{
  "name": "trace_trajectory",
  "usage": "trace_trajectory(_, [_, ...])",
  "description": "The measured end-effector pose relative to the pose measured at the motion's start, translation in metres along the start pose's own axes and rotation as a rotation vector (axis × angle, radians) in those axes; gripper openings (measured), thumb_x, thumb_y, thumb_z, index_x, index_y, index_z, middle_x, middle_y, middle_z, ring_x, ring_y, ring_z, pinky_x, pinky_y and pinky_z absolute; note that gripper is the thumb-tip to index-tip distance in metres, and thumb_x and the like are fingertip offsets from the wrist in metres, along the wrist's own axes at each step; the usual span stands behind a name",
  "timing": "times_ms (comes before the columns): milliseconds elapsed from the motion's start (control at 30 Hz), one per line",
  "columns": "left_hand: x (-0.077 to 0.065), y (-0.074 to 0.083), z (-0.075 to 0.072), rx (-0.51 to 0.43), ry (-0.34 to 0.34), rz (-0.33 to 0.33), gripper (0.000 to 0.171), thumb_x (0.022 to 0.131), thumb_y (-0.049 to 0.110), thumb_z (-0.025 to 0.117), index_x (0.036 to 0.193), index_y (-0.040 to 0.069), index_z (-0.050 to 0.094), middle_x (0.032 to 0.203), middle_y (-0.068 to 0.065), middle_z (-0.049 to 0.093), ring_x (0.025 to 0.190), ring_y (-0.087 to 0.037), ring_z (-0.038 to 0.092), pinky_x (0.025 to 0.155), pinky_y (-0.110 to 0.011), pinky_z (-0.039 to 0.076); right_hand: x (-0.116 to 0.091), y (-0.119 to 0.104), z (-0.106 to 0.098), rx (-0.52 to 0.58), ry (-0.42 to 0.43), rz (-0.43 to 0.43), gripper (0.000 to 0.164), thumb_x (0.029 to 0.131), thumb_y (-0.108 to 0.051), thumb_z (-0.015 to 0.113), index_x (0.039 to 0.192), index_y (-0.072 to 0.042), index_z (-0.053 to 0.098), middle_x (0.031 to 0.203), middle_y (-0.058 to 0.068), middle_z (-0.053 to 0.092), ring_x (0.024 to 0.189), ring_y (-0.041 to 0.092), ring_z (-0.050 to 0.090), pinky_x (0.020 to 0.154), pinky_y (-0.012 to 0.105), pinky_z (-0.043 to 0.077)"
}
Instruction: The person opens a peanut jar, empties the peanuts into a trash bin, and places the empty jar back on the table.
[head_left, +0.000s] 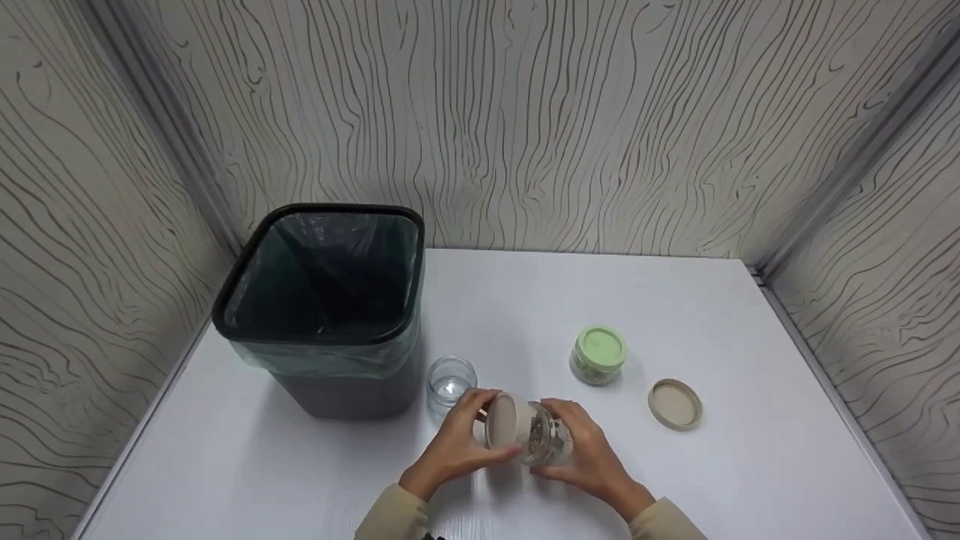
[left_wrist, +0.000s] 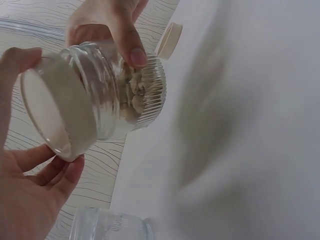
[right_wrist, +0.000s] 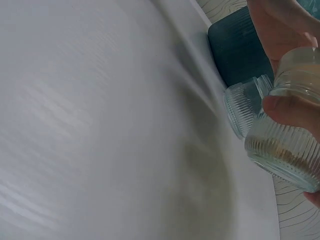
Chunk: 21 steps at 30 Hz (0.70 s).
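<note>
Between my two hands, a ribbed glass jar (head_left: 541, 435) tilts onto its side, its beige lid (left_wrist: 75, 107) facing left. Pale brown chunky pieces show through the glass near its base. My left hand (head_left: 459, 448) pinches the lid's edge with thumb and fingers. Thumb and fingers of my right hand (head_left: 591, 459) grip the jar's body. Thread rings of the jar show beside the lid in the left wrist view. An open clear glass jar (head_left: 450, 377) stands upright just behind my left hand.
Left of the open jar stands a bin (head_left: 352, 390) with a green liner and black rim. A jar with a green lid (head_left: 602, 346) sits behind my right hand, and a loose beige lid (head_left: 675, 405) lies to its right. Patterned walls (head_left: 480, 127) border the white table (head_left: 735, 480).
</note>
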<state>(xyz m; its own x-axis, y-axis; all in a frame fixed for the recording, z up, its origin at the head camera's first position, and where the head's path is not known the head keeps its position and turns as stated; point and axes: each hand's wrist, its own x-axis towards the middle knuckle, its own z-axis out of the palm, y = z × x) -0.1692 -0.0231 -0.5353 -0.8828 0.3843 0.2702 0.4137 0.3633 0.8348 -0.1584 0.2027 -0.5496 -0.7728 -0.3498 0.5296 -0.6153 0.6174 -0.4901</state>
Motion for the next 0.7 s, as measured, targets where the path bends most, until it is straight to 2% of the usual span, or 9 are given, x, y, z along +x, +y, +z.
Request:
trace_trajectory(267, [0.001,-0.001,0.0,0.01,0.02,0.017,0.072,0.073,0.038,0.08,0.13,0.003,0.052,0.119,-0.007,0.056,0.105,-0.019,0.058,0.089,-0.026,0.055,-0.001,0.002,-0.002,-0.024,-0.008,0.064,0.091,0.047,-0.026,0.095,0.126,-0.005,0.057,0.122,0.0,0.063,0.113,0.013,0.059,0.096,0.034,0.055])
trace_trajectory(533, [-0.001,-0.003,0.002,0.006,0.034,0.02,0.074,0.072,0.036,0.081,0.13,0.001,0.05,0.121,-0.009,0.056,0.107,-0.021,0.057,0.09,-0.027,0.055,-0.006,0.007,0.0,-0.02,0.022,0.068,0.09,0.043,-0.023,0.096,0.123,-0.003,0.058,0.119,0.001,0.065,0.11,0.013,0.06,0.096,0.027,0.053])
trace_trajectory(700, [-0.001,-0.003,0.003,0.009,0.038,0.025,0.074,0.073,0.035,0.081,0.131,0.001,0.05,0.121,-0.009,0.055,0.107,-0.021,0.058,0.091,-0.027,0.055,-0.011,0.008,-0.002,-0.023,0.01,0.105,0.088,0.046,-0.025,0.095,0.123,-0.002,0.058,0.118,0.001,0.065,0.109,0.015,0.061,0.095,0.031,0.055])
